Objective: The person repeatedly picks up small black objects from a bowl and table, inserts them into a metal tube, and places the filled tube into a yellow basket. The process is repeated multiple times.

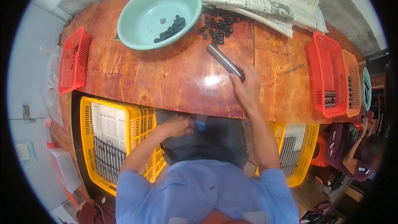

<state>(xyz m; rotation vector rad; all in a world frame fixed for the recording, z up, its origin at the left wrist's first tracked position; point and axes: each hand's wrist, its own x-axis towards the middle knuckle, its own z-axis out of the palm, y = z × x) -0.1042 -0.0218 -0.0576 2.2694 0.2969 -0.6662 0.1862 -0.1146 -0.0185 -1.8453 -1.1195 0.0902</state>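
My right hand [248,89] is closed around the near end of a shiny metal tube [224,61]. The tube slants away to the upper left above the wooden table, toward a loose pile of small black caps [217,27]. Its end at my fingers looks dark. My left hand [180,125] is at my lap, just below the table edge, with its fingers curled in. Whatever those fingers hold, if anything, is hidden. Beside them a small blue patch [201,123] shows against my dark trousers.
A pale green basin [137,37] with more black caps stands on the table [166,79]. Newspapers [257,0] lie behind. Red baskets [72,64] flank both sides; the right one [329,72] holds metal tubes. Yellow crates [143,124] with tubes stand below. Another person [352,157] is at far right.
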